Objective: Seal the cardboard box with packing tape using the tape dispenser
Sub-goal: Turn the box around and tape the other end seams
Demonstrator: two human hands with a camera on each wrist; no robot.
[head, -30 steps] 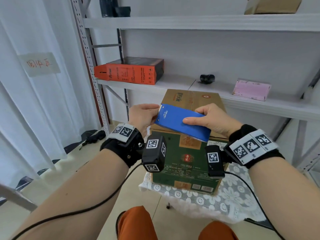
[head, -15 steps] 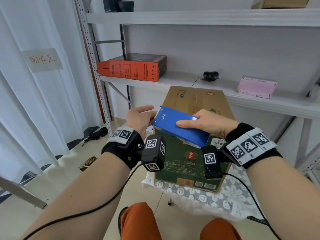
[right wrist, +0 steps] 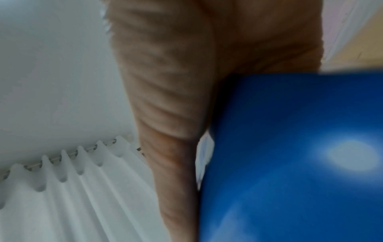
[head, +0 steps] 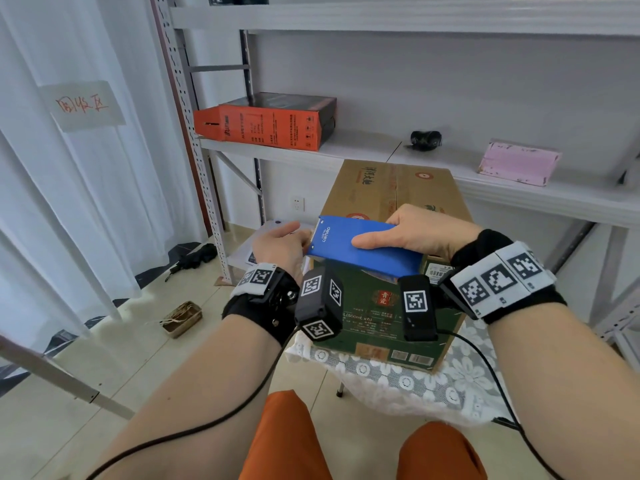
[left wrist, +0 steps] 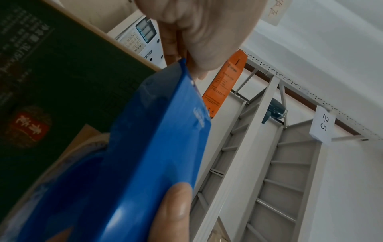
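A brown cardboard box [head: 391, 188] with a green printed front stands on a small lace-covered table [head: 398, 379]; its top flaps lie flat. Just above the near top edge of the box, my right hand [head: 398, 233] grips a blue tape dispenser [head: 360, 251], thumb on its upper face. In the left wrist view the dispenser [left wrist: 145, 163] shows a pale tape roll [left wrist: 87, 145] inside. My left hand [head: 298, 233] is at the dispenser's left end, where thumb and fingers [left wrist: 196, 41] pinch its tip. The tape end itself is hidden. In the right wrist view the dispenser [right wrist: 290, 147] is blurred.
Behind the box runs a white metal shelf with an orange box [head: 263, 123], a small black object [head: 425, 139] and a pink box [head: 517, 162]. A shelf upright [head: 194, 150] and white curtain [head: 69, 202] stand left. My orange-clad knees [head: 287, 438] are below the table.
Both hands have lowered the dispenser toward the near top edge of the box. My left fingers have closed in on its left end.
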